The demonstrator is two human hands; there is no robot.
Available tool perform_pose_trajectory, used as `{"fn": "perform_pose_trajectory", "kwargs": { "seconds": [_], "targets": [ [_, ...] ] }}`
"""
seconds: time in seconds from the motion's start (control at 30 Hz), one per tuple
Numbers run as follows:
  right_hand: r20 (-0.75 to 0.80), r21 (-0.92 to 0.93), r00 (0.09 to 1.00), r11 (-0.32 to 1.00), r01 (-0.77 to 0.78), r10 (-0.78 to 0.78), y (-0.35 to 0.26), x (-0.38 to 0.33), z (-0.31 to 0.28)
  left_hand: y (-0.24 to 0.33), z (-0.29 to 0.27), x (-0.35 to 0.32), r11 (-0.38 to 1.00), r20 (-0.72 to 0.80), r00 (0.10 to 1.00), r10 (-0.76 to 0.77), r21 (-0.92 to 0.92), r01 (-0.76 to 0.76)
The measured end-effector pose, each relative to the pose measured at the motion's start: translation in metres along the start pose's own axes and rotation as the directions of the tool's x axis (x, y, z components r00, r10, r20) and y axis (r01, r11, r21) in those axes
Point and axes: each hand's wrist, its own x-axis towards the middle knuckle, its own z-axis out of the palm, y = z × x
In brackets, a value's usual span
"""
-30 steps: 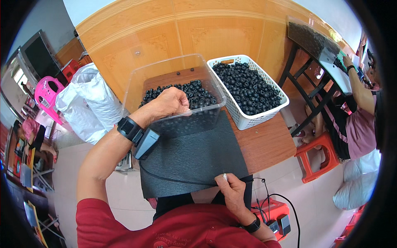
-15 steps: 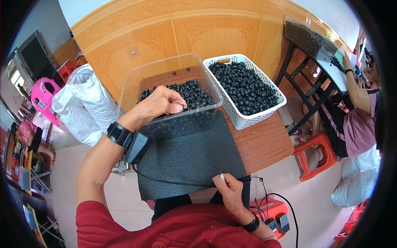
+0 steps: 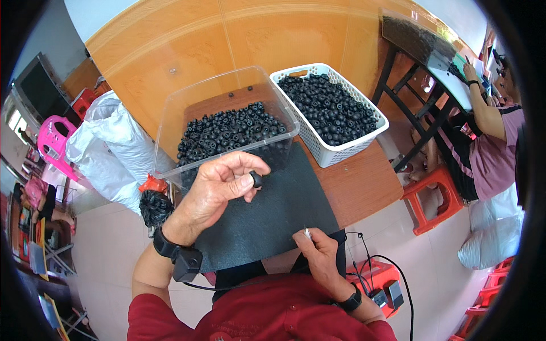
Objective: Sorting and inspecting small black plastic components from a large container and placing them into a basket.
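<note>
My left hand [image 3: 211, 190] is raised over the black mat [image 3: 290, 199], thumb and fingers pinching a small round black part [image 3: 256, 179]. In front of me, a clear plastic bin [image 3: 168, 116] holds many similar black ring-like parts [image 3: 230, 132]. To its right is a white perforated basket [image 3: 340, 157], heaped with more of them. My right hand [image 3: 319, 256] is closed near the mat's right front edge, gripping a small tool with a pale tip [image 3: 307, 233]; its rest is hidden in the fingers.
Bin and basket stand on a brown wooden table [image 3: 364, 187] against a panelled wall. White sacks [image 3: 116, 142] are at left. On the right, another person sits by a black-framed table. A red stool [image 3: 384, 278] with cables and small devices stands near my right arm.
My left hand has come out of the clear bin toward me, carrying a black part over the mat. My right hand stays almost in place, still closed on the tool.
</note>
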Motion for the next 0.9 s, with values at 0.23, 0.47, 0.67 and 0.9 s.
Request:
{"fn": "perform_pose_trajectory", "kwargs": {
  "seconds": [0.23, 0.47, 0.67, 0.9],
  "targets": [
    [-0.016, -0.013, 0.998, 0.998, 0.065, -0.065, -0.011, 0.000, -0.001, -0.043, 0.007, -0.014, 0.966, -0.002, 0.996, -0.087, -0.246, 0.084],
    [-0.014, -0.101, 0.980, 0.976, 0.195, -0.197, -0.024, 0.004, 0.005, -0.071, 0.023, -0.026, 0.933, 0.012, 0.988, -0.156, -0.328, 0.152],
    [0.008, 0.016, 0.983, 0.983, 0.183, -0.183, -0.026, 0.012, 0.013, -0.087, 0.039, -0.035, 0.975, -0.033, 0.996, -0.086, -0.208, 0.078],
    [0.018, 0.070, 0.982, 0.980, 0.188, -0.190, -0.030, 0.011, 0.014, -0.097, 0.046, -0.040, 0.964, -0.035, 0.998, -0.047, -0.264, 0.036]
  ]
}}
